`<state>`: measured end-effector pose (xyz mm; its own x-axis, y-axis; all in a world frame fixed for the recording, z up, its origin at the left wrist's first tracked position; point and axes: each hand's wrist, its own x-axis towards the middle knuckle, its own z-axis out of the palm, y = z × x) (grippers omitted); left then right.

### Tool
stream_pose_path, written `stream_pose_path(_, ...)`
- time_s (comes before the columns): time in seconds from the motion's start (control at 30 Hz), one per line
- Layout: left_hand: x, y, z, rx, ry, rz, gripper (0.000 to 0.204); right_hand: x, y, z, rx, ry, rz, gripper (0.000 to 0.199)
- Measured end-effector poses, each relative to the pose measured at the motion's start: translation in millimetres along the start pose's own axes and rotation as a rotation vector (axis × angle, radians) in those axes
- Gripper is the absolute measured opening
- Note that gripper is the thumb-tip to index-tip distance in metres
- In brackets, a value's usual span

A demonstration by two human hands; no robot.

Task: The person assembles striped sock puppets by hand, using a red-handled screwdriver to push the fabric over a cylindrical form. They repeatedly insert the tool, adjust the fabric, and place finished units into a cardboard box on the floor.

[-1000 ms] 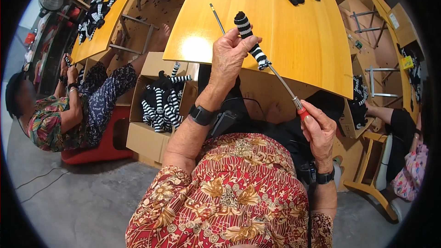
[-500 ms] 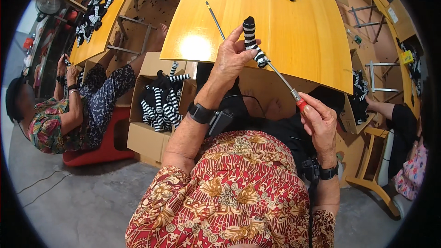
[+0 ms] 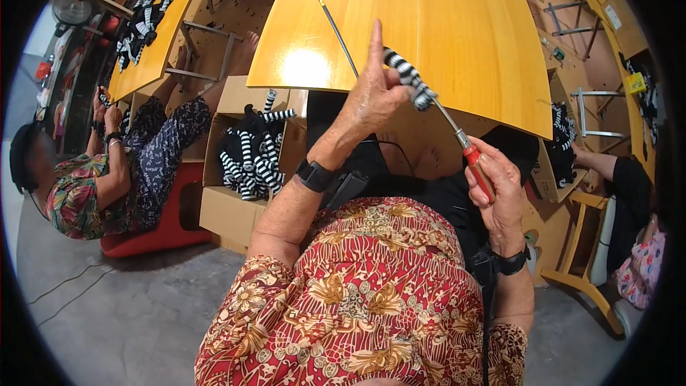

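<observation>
A: Step?

B: Seemingly working the striped knit [image 3: 409, 78] along the red-handled tool [image 3: 461, 139] — pinched in the left hand [image 3: 377, 98] near the edge of the table [image 3: 489, 57]. Clasping the handle [image 3: 481, 177] in the right hand [image 3: 501, 184].

A: Next?

B: Probably calls for a steady handle.

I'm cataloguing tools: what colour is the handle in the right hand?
The handle in the right hand is red; the head view shows it best.

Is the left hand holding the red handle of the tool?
No, the right hand grips the red handle.
</observation>
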<state>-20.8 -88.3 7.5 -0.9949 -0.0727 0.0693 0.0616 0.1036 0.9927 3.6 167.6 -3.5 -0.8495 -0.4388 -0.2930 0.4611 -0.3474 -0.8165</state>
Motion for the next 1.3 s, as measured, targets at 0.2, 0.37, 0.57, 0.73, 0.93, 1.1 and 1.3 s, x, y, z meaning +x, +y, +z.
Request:
stream_pose_path(0.2,-2,-8,12,-0.420,0.006,-0.053,0.092,-1,6,7,0.020,-0.020,-0.105,0.036)
stream_pose_path(0.37,3,-3,2,-1.065,-0.045,-0.152,0.061,-4,1,13,0.017,-0.030,-0.094,0.036)
stream_pose_path(0.57,13,-14,-3,-1.039,0.092,-0.042,0.041,-11,6,13,-0.195,-0.028,-0.177,0.033)
stream_pose_path(0.73,15,-12,0,-1.153,0.196,-0.021,0.035,-20,9,10,-0.499,-0.011,-0.288,0.031)
stream_pose_path(0.93,16,1,2,-1.227,0.157,-0.039,0.034,-17,-1,10,-0.723,-0.125,-0.408,0.033)
stream_pose_path(1.1,11,9,6,-1.042,0.117,0.066,0.040,-16,6,13,-0.626,-0.103,-0.406,0.033)
stream_pose_path(1.3,7,30,27,-0.916,0.156,0.070,0.052,-12,10,24,-0.453,-0.048,-0.367,0.031)
